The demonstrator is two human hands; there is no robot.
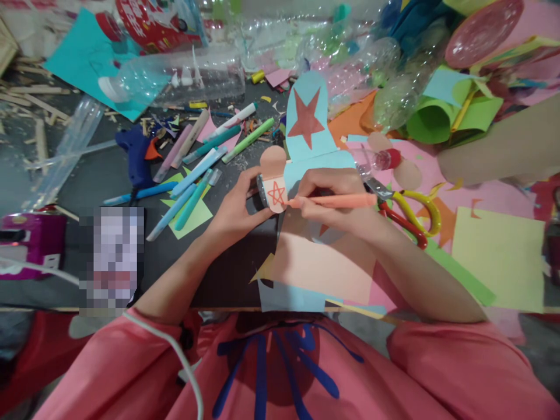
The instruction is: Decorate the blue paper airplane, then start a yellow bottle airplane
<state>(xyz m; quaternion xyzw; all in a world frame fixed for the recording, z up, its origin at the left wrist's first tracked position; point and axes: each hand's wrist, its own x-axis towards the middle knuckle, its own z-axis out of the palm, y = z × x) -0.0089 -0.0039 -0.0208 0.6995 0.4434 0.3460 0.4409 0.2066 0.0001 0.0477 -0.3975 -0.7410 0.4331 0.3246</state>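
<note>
My left hand [242,204] grips a small peach-and-white paper cutout [273,166] by its left side; a red outline star is drawn on its lower part. An orange marker [350,201] lies in my right hand [339,186], its tip touching the cutout's lower right edge beside the star. Just behind my hands is a light blue paper shape [293,140] bearing a solid red star [308,119]. Beneath my right hand lies a peach paper sheet [328,262], partly hidden by the hand and forearm.
Several markers [196,163] and a blue glue gun [135,154] lie on the left. Yellow-and-red-handled scissors [411,216] rest on the right among paper scraps. Clear plastic bottles [196,76] fill the back. A phone [116,251] and purple device [35,245] sit front left.
</note>
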